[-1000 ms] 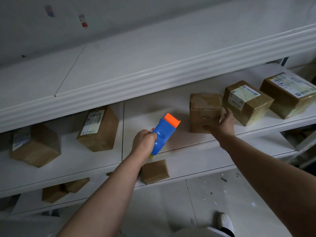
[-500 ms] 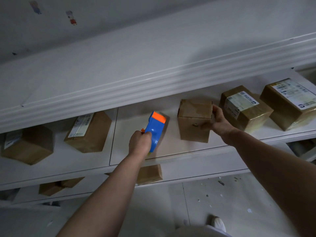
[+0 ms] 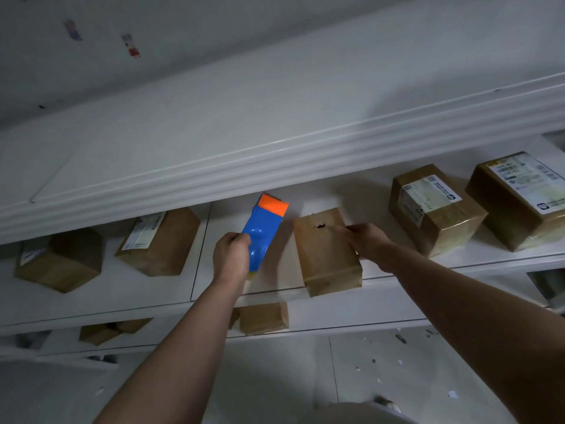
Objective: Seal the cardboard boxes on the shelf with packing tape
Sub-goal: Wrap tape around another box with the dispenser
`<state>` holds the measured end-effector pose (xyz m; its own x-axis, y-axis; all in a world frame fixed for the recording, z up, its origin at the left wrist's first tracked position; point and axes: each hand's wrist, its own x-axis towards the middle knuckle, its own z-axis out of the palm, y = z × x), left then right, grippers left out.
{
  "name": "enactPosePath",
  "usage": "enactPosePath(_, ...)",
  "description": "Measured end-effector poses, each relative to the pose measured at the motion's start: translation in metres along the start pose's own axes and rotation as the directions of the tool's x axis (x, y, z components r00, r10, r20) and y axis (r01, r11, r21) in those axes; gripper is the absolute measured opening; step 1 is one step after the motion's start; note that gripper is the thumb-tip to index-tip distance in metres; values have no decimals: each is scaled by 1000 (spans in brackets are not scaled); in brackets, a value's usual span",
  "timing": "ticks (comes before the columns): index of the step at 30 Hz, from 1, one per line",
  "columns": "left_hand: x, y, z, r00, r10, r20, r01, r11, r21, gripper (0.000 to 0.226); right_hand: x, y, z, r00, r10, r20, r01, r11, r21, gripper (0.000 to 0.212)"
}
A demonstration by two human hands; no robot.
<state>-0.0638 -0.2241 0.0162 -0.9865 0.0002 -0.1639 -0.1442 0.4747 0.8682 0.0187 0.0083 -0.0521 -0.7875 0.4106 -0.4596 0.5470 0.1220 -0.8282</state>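
Observation:
My left hand (image 3: pixel 230 255) grips the handle of a blue tape dispenser (image 3: pixel 263 234) with an orange tip, held over the white middle shelf (image 3: pixel 275 280). Just right of it, a plain cardboard box (image 3: pixel 327 258) with a small torn hole in its upper face sits at the shelf's front edge. My right hand (image 3: pixel 365 240) holds that box at its right side, fingers curled over the top. Two labelled boxes (image 3: pixel 434 209) (image 3: pixel 519 200) stand further right on the same shelf.
Two more labelled boxes (image 3: pixel 159 240) (image 3: pixel 58 258) sit on the left part of the shelf. The upper shelf's thick white edge (image 3: pixel 275 160) overhangs closely. Smaller boxes (image 3: pixel 263 318) lie on the lower shelf. Paper scraps dot the floor (image 3: pixel 382 362).
The plain box has been tipped and pulled toward the shelf's front edge, now showing a face with a hole. The dispenser has stayed just left of the box.

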Motion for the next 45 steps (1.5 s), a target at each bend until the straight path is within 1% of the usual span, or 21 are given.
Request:
enactPosePath(1,0,-3,-7,1000,-10,6,10,999,-37,16,-3,-1,2,1000,-17,-12,17,1000,-20,56)
enactPosePath(2,0,-6,-14,1000,-9,15,9,998,-56,21,-6,-2,4,997,-52,-63,48,997,-64,55)
enactPosePath(4,0,-12,-26,999,13,44,-11,999,-43,40,-14,-5,6,962,-149,-229,132,987,-89,47)
enactPosePath(6,-1,-16,-36,996,43,77,-43,999,1,52,-25,-11,9,910,-207,-360,218,976,-12,31)
enactPosePath(8,-2,-19,-44,989,82,119,-85,996,23,66,-37,-15,14,898,-213,-384,270,958,99,26)
enactPosePath(10,-5,-22,-51,976,129,178,-132,991,9,79,-51,-22,21,926,-204,-318,266,949,168,21)
enactPosePath(11,-7,-22,-54,968,145,204,-149,989,0,79,-60,-26,25,954,-192,-231,242,947,210,23)
enactPosePath(13,-11,-20,-60,955,163,247,-161,986,-28,68,-75,-32,35,985,-170,18,153,928,340,34)
enactPosePath(15,-12,-19,-65,934,189,304,-191,981,-23,72,-86,-32,44,967,-170,188,68,888,454,42)
enactPosePath(17,-11,-18,-71,909,224,353,-242,970,9,81,-90,-28,49,956,-175,237,22,845,534,45)
enactPosePath(21,-9,-24,-81,890,245,384,-290,955,63,77,-102,-30,57,942,-191,275,-13,801,599,49)
enactPosePath(24,-7,-32,-88,874,245,420,-303,950,77,71,-114,-30,68,948,-172,267,-21,805,593,54)
enactPosePath(25,-7,-33,-91,868,237,437,-305,948,92,63,-117,-29,73,953,-163,257,-16,816,578,51)
enactPosePath(27,-7,-35,-97,850,215,481,-308,943,123,50,-123,-26,84,965,-126,231,-26,828,561,35)
enactPosePath(28,-7,-35,-100,838,202,508,-312,939,141,48,-125,-25,90,971,-96,217,-44,824,565,27)
enactPosePath(30,-10,-35,-107,799,167,578,-330,925,189,46,-129,-23,99,984,-37,173,-68,823,564,19)
enactPosePath(31,-12,-36,-110,772,138,621,-344,912,224,46,-131,-22,103,989,-13,147,-71,828,555,18)
enactPosePath(33,-16,-38,-114,718,95,690,-404,864,301,61,-135,-20,108,993,23,113,-80,843,531,19)
enactPosePath(36,-23,-43,-116,664,70,744,-507,774,380,73,-143,-14,116,996,52,76,-83,872,482,20)
enactPosePath(40,-30,-52,-121,651,90,754,-573,710,410,72,-152,-4,127,996,88,28,-91,898,430,19)
enactPosePath(45,-33,-59,-133,626,201,754,-625,707,331,63,-160,-5,136,994,109,-6,-95,893,439,23)
